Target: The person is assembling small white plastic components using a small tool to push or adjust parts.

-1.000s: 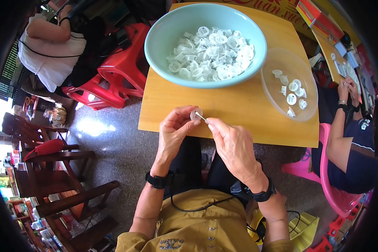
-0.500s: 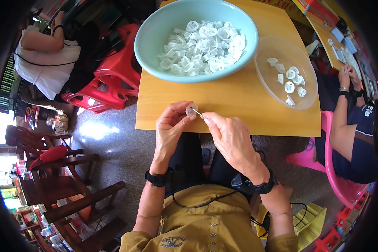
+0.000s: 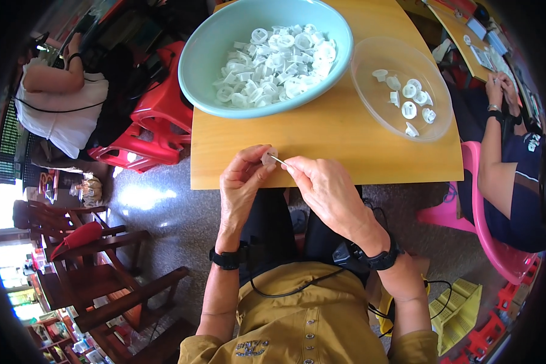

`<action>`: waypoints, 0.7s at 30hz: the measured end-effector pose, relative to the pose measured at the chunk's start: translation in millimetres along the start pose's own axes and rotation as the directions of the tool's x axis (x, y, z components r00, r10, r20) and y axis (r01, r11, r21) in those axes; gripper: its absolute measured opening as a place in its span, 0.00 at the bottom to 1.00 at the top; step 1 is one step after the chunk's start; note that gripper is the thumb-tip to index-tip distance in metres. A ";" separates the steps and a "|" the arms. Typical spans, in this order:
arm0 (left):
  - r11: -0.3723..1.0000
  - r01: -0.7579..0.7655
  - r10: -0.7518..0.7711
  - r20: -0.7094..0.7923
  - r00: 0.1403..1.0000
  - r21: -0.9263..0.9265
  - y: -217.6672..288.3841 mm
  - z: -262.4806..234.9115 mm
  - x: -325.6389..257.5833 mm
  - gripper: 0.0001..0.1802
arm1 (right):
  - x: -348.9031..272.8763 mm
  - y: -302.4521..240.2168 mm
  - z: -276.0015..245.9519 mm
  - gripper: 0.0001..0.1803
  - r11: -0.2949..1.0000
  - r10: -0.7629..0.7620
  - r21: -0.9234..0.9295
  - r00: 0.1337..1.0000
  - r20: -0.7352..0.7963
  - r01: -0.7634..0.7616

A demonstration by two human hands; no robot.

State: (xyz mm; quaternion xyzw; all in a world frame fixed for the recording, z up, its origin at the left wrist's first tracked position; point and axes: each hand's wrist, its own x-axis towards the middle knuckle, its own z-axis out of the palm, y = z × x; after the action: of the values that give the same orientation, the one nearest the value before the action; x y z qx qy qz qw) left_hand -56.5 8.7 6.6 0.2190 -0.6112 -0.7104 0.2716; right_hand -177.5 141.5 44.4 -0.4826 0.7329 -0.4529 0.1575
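Between the thumb and fingers of my left hand (image 3: 242, 177) is a small round white plastic piece (image 3: 269, 158), held just over the table's near edge. My right hand (image 3: 321, 189) is closed in a pinch on a thin metal rod (image 3: 277, 160), a slim pick-like tool, whose tip meets the face of the piece. The tool's rear end is hidden in my fingers. Beyond my hands stands a pale green basin (image 3: 191, 73) heaped with similar white pieces (image 3: 273, 64). To its right, a shallow clear plastic bowl (image 3: 370, 115) holds several more of them.
The yellow wooden table (image 3: 236, 136) ends just in front of my lap. At the right a person in dark clothes sits on a pink chair (image 3: 482, 212). Red plastic stools (image 3: 158, 121) and another person are at the left, with wooden armchairs (image 3: 82, 282) nearer. A yellow crate (image 3: 461, 312) is lower right.
The whole view has shifted slightly, so the basin and bowl appear farther left and up. Both hands keep their holds, and the rod's tip stays at the white piece.
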 end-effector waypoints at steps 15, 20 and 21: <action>0.961 0.046 -0.078 0.107 0.991 0.274 19.8 -3.1 15.2 0.17 | 10.8 9.4 -13.2 0.09 1.000 -0.015 -0.004 0.998 0.064 0.015; 0.942 -0.012 -0.048 0.169 0.984 0.336 18.9 -6.4 22.9 0.16 | 16.6 15.2 -17.0 0.09 0.999 -0.004 0.042 0.997 0.074 0.001; 0.950 0.017 -0.072 0.163 0.984 0.313 18.9 -6.4 23.4 0.16 | 17.4 16.5 -18.3 0.09 1.000 -0.016 0.016 0.993 0.114 0.014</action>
State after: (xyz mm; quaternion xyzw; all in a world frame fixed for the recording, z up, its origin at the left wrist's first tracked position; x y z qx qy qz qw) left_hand -67.8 -13.4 24.7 0.2104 -0.7313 -0.6278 0.1638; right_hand -207.5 138.1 44.5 -0.5119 0.7156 -0.4313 0.1996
